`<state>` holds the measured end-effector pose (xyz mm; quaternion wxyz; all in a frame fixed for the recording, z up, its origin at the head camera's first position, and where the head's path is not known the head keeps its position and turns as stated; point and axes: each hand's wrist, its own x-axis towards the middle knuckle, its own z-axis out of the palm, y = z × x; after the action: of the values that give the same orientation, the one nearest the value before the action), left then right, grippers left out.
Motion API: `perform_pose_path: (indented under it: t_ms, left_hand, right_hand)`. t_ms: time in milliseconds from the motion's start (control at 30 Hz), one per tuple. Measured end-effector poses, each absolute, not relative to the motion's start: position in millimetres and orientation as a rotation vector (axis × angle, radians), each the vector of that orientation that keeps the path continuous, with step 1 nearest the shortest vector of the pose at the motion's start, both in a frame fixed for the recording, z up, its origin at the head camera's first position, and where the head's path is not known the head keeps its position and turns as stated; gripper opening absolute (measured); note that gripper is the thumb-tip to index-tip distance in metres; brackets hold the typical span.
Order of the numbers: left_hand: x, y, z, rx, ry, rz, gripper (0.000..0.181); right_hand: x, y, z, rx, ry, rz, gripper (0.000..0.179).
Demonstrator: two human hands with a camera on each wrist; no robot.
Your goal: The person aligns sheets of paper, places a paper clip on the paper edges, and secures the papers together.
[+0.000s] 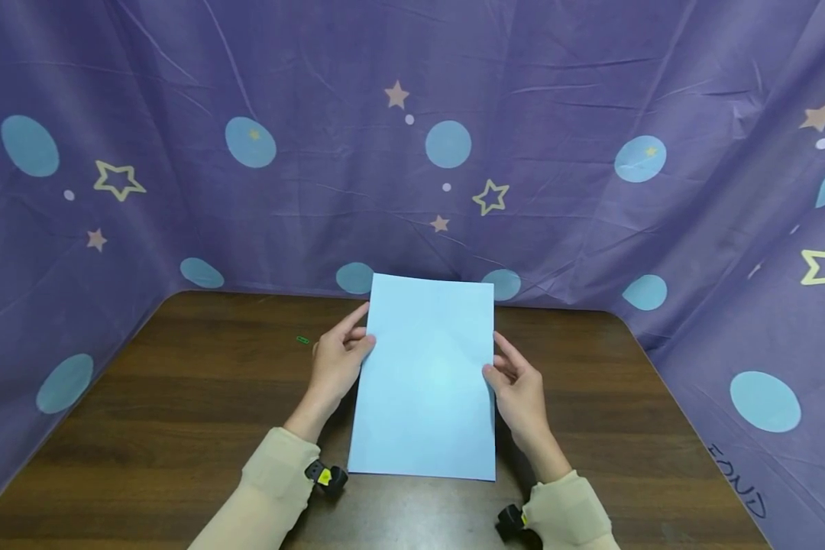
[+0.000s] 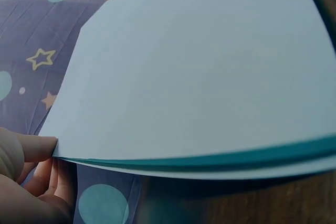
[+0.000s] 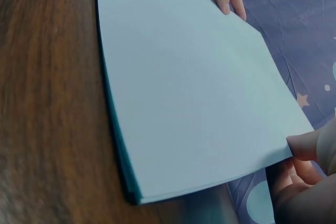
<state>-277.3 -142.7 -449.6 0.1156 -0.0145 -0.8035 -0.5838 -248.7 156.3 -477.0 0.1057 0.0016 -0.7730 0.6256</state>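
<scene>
A small stack of light blue-white paper sheets (image 1: 426,382) stands tilted up in front of me, its long sides running away from me. My left hand (image 1: 340,355) pinches the stack's left edge, thumb on the front face and fingers behind. On the opposite edge my right hand (image 1: 520,389) pinches it the same way, a little lower. Several layers show along the edge of the sheets (image 2: 210,163) in the left wrist view, with a teal one among them. From the right wrist the broad face of the sheets (image 3: 184,87) looks blank.
A small green paper clip (image 1: 302,340) lies on the brown wooden table (image 1: 213,397), left of the left hand. A purple curtain (image 1: 557,99) with stars and dots hangs round the table's back and sides. Each wrist wears a black camera (image 1: 328,477).
</scene>
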Motion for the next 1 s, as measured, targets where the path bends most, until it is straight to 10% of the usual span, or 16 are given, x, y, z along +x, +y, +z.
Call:
perform_pose_path:
  t_ms: [1000]
  left_hand:
    - [-275.9, -139.3, -447.6, -0.005, -2.343, -1.602, 0.055]
  right_hand:
    - [-249.5, 155.7, -478.2, 0.112, -2.182, 1.827, 0.062]
